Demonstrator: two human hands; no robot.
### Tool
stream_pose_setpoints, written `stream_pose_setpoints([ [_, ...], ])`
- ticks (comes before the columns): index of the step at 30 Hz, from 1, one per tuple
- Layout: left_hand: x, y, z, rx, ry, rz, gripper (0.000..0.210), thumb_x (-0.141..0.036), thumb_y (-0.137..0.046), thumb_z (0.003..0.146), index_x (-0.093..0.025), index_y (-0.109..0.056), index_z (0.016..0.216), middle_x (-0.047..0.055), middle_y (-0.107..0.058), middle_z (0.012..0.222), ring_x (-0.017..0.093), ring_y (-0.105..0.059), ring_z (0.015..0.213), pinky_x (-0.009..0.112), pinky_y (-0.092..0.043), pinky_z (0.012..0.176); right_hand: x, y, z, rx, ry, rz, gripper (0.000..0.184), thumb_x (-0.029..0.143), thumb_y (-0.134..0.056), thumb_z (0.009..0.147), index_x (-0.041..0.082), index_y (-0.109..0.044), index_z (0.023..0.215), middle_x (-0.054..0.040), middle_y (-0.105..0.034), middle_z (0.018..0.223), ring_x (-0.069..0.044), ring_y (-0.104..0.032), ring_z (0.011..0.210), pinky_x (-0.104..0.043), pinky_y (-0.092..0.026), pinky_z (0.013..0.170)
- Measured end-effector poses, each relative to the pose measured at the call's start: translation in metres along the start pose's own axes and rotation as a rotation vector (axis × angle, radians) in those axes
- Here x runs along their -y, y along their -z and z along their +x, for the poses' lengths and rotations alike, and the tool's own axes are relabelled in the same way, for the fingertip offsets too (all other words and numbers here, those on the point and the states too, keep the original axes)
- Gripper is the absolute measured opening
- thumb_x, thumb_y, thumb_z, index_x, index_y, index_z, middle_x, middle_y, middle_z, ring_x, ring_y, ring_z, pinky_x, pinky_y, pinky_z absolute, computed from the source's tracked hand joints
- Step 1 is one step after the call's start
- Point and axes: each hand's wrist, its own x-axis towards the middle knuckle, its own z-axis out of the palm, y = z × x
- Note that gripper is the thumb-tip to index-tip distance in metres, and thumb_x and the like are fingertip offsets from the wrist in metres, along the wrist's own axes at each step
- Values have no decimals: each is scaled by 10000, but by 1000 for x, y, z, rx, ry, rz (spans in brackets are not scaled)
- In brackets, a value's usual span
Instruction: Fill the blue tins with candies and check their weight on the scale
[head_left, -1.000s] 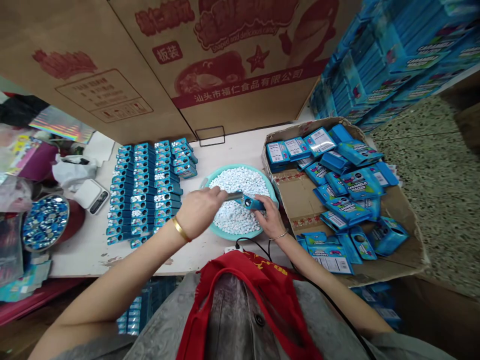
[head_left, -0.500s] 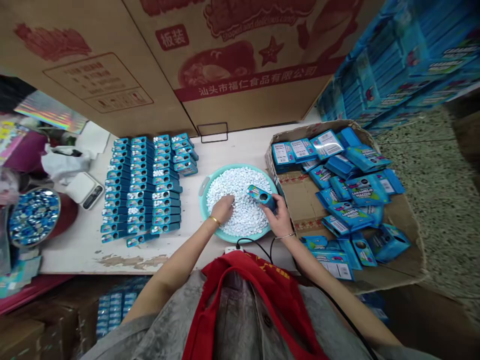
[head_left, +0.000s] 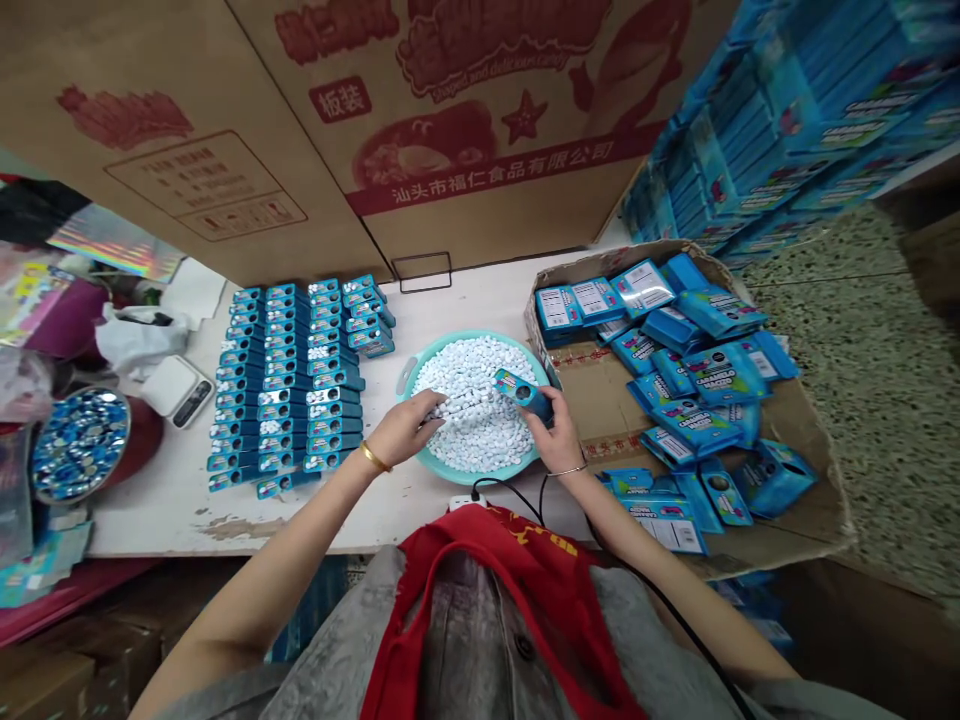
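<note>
A turquoise basin [head_left: 406, 392] full of small white candies [head_left: 480, 430] stands on the table in front of me. Over its left rim is my left hand [head_left: 401, 430], thumb and fingers apart, with nothing visible between them. My right hand [head_left: 556, 435] grips a small blue candy box [head_left: 534, 400] at the right side of the basin. The box is tilted, its round dark opening facing up; how full it is I cannot tell. Left of the basin, similar blue boxes [head_left: 326, 395] stand in several columns, some showing white candies at their openings.
At the right, a cut-down carton [head_left: 600, 400] holds loose blue boxes. Large brown cartons [head_left: 300, 150] wall off the back. A white scale [head_left: 176, 390] and a red tub [head_left: 139, 440] of shiny blue pieces are at the left. A black cable [head_left: 517, 485] runs near my body.
My left hand has moved left, out of the candies to the basin's left rim, and its fingers have spread. My right hand keeps the box in nearly the same place.
</note>
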Motion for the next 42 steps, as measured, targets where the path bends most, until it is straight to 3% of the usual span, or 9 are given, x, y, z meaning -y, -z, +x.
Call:
stream_pose_setpoints([
  [9,-87,63,25,346,33,529,250,-115,-414,913,-137,-536,1130,121,-627,1095,228,-646,936,340,-518,764,12,-8,-4,105,207,-77,359,212,-496,857,222,-534,1213,-125,-596,1201,-272,-555,1164,-495,-443,1026],
  [14,-135,73,29,378,60,683,413,-38,-306,919,-88,-439,1307,168,-644,1041,262,-665,876,370,-527,674,13,-11,-8,107,231,-50,355,196,-507,858,213,-538,1211,-129,-602,1199,-263,-559,1164,-481,-454,1025],
  [17,-142,82,23,345,33,689,367,-49,-305,920,-97,-508,1222,156,-651,969,263,-661,849,372,-527,659,14,-11,-9,100,235,-28,348,191,-519,862,205,-540,1209,-130,-609,1199,-258,-564,1161,-471,-459,1020],
  [22,-100,86,24,196,-56,532,213,-176,-471,906,-163,-555,1102,108,-620,1044,212,-646,849,328,-529,709,24,-13,-6,103,232,25,347,213,-537,869,241,-531,1215,-99,-640,1157,-243,-605,1110,-433,-506,962],
  [25,-66,68,36,110,-177,329,437,-332,-614,861,-185,-473,1248,126,-552,1226,226,-621,997,331,-524,798,34,-17,-3,143,241,67,333,246,-543,884,252,-532,1217,-90,-645,1166,-238,-612,1112,-410,-511,957],
  [30,-39,52,42,63,-197,180,217,-345,-550,916,-182,-518,1055,57,-599,975,174,-596,863,290,-491,752,35,0,25,211,268,83,404,389,-566,899,231,-507,1266,-115,-632,1200,-252,-605,1118,-415,-521,927],
  [35,2,90,30,-176,37,283,210,-344,-523,923,-185,-508,1059,63,-583,998,177,-585,879,283,-478,748,-15,35,123,-133,63,-146,496,540,-550,871,173,-531,1203,-136,-635,1024,-268,-614,921,-448,-516,825],
  [38,50,108,20,-209,231,409,212,-352,-522,907,-187,-513,1039,79,-582,1031,207,-598,927,293,-482,758,-40,37,185,-67,25,-418,624,657,-564,796,115,-588,1105,-187,-635,937,-336,-598,959,-500,-461,885],
  [42,125,97,16,-87,394,488,233,-369,-490,895,-185,-532,1032,92,-586,1057,233,-626,878,310,-492,699,-47,12,228,21,-112,-704,833,654,-725,643,52,-540,1187,-293,-620,1058,-428,-576,1040,-573,-438,871],
])
